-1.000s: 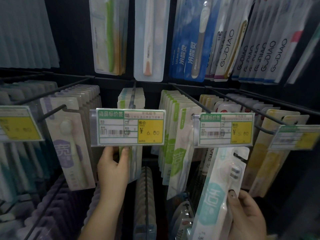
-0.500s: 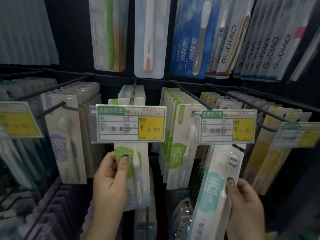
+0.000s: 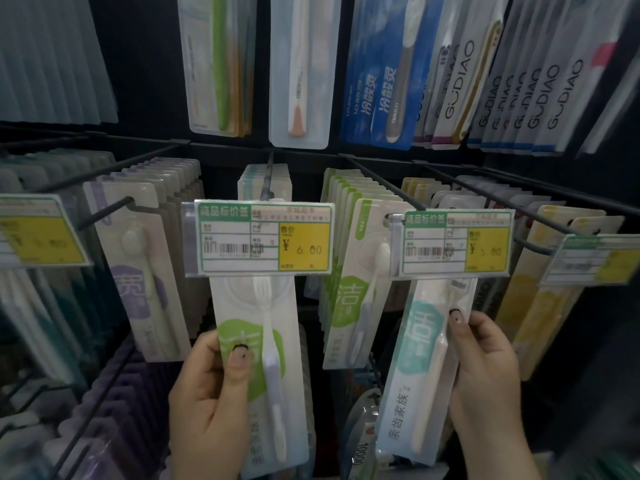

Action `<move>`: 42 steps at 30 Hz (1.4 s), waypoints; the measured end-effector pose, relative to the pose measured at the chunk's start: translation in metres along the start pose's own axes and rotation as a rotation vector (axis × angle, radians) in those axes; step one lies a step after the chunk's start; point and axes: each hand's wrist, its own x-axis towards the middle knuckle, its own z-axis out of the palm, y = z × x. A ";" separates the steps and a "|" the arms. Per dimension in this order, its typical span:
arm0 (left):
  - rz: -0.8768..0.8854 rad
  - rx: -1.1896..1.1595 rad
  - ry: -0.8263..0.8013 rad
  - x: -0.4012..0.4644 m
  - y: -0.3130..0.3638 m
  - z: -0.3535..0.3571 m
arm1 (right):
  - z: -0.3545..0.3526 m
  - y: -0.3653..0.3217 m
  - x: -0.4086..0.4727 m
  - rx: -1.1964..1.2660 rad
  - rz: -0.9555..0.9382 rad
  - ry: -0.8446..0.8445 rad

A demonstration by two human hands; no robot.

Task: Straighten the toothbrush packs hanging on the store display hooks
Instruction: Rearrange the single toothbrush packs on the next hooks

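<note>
While both packs hang under their price tags, the left hand [image 3: 207, 393] pinches the green toothbrush pack [image 3: 263, 358] with thumb on front, and the right hand [image 3: 485, 368] pinches the teal toothbrush pack [image 3: 419, 368], tilted.

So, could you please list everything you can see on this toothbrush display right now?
Green-label pack: one, white with green patch, below the 6.00 tag, held.
Teal-label pack: one, white and teal, tilted, below the right tag, held.
Price tags: four in view, green, white and yellow, at hook ends.
Purple-label packs: a row, left hook.
Green-label row: several, middle hook.
Yellow packs: several, right hooks.
Blue packs: a few, upper row.
GUDIAO packs: several, white, upper right.
Left hand: grips the green-label pack.
Right hand: grips the teal-label pack.
</note>
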 end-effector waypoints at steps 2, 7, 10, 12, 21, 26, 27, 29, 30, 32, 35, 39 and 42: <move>-0.008 -0.026 -0.002 -0.001 -0.002 0.001 | -0.001 0.000 0.000 0.006 0.007 -0.010; -0.119 -0.195 -0.050 -0.002 0.004 0.003 | -0.003 0.003 -0.002 -0.022 0.019 0.008; -0.198 -0.287 -0.047 -0.003 0.010 0.003 | -0.006 0.006 -0.002 -0.041 0.028 0.021; -0.344 -0.368 -0.048 0.000 0.018 0.000 | -0.006 0.008 -0.002 -0.049 0.033 0.027; -0.467 -0.392 -0.142 0.012 0.017 -0.032 | -0.006 0.013 -0.001 -0.060 0.040 0.014; -0.191 -0.201 -0.028 0.002 0.029 -0.011 | -0.005 0.014 0.000 -0.064 0.025 0.018; -0.151 -0.146 -0.005 0.002 0.026 -0.010 | -0.005 0.015 0.000 -0.070 0.026 0.019; -0.107 -0.150 -0.004 -0.002 0.025 -0.014 | -0.005 0.017 0.000 -0.076 0.025 0.023; -0.094 -0.166 -0.020 -0.002 0.025 -0.015 | -0.005 0.018 -0.001 -0.078 0.026 0.024; -0.140 -0.163 -0.071 0.000 0.029 -0.016 | -0.004 0.019 -0.001 -0.080 0.037 0.020; -0.238 -0.184 -0.021 0.003 0.033 -0.017 | -0.004 0.021 -0.001 -0.075 0.047 0.017; -0.244 -0.189 -0.027 0.003 0.043 -0.016 | -0.006 0.024 0.000 -0.089 0.055 0.049; -0.234 -0.191 -0.088 0.005 0.052 -0.014 | -0.008 0.025 0.001 -0.092 0.068 0.056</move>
